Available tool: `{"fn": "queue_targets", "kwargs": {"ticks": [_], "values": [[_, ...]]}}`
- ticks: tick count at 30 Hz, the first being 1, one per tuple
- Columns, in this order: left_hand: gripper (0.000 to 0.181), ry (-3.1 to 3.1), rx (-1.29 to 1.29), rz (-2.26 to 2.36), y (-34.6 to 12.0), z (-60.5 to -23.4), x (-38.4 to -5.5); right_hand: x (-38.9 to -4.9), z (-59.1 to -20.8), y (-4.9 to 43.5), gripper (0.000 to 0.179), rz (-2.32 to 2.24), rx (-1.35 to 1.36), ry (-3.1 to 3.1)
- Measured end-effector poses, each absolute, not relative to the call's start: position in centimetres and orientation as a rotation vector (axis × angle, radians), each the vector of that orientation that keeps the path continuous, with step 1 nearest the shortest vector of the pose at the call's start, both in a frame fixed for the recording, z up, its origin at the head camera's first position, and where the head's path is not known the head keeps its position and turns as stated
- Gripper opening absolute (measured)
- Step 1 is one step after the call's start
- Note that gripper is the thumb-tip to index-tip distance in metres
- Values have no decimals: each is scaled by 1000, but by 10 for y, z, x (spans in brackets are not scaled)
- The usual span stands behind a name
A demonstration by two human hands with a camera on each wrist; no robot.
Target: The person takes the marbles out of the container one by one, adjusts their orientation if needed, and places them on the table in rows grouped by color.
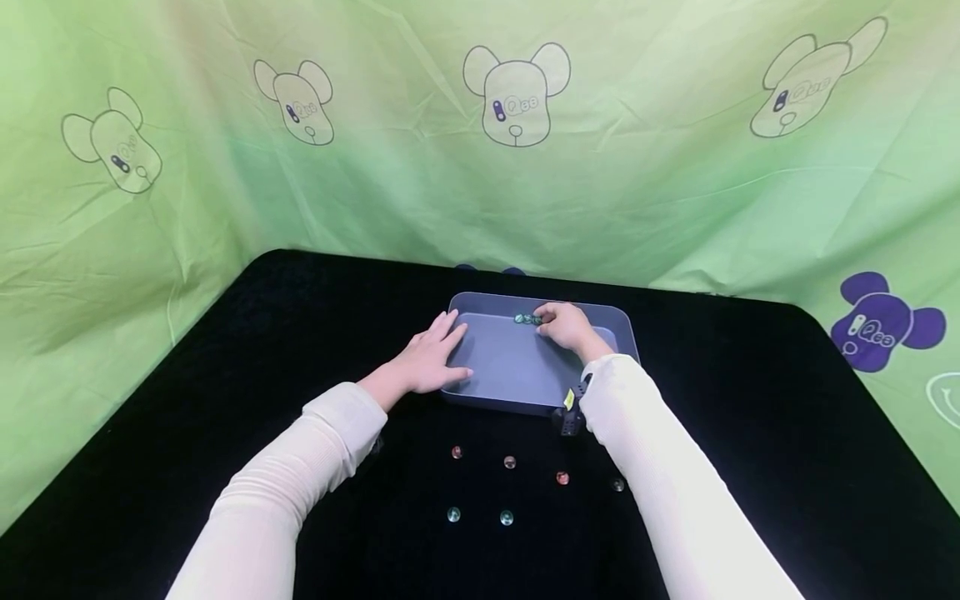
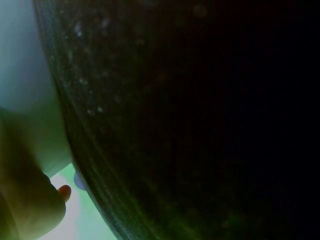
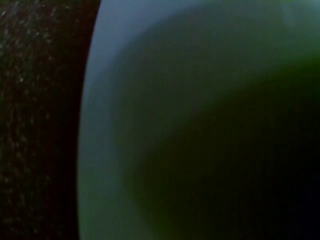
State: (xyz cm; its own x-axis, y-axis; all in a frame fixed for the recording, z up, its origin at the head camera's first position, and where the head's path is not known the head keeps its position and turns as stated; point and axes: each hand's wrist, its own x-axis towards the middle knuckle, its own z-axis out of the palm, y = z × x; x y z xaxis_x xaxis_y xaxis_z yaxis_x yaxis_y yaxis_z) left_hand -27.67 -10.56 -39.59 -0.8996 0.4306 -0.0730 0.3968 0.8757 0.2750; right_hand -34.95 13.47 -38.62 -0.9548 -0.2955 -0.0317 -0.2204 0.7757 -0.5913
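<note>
A shallow grey-blue tray lies on the black cloth. My left hand rests on its left rim with the fingers spread; part of that hand shows dimly in the left wrist view. Over the inside of the tray, my right hand has its fingers bent and pinches a greenish glass marble near the far wall. Directly left of it, two more green marbles sit in a row. The right wrist view is dark and blurred, so the pinch cannot be seen there.
On the cloth in front of the tray lie reddish marbles, a dark marble beside the right sleeve and two teal marbles. Behind the black table hangs a green curtain printed with bear heads.
</note>
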Motion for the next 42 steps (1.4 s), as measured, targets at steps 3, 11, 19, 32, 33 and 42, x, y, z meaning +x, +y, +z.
{"fn": "queue_targets", "kwargs": {"ticks": [3,11,19,32,33,42], "values": [[73,2915,653,394,-106,-396,-277,-348,-386,135,26,-943,-413,2868],[74,2904,652,409,-106,-394,-276,-348,-388,134,21,-959,-414,2894],[74,2913,651,402,-107,-395,-279,-350,-386,133,20,-943,-413,2910],[74,2899,631,391,-107,-394,-278,-374,-416,142,11,-936,-471,2912],[74,2899,630,387,-107,-393,-278,-389,-433,148,9,-963,-517,2923],[74,2900,628,374,-107,-394,-279,-358,-394,135,10,-915,-445,2926]]}}
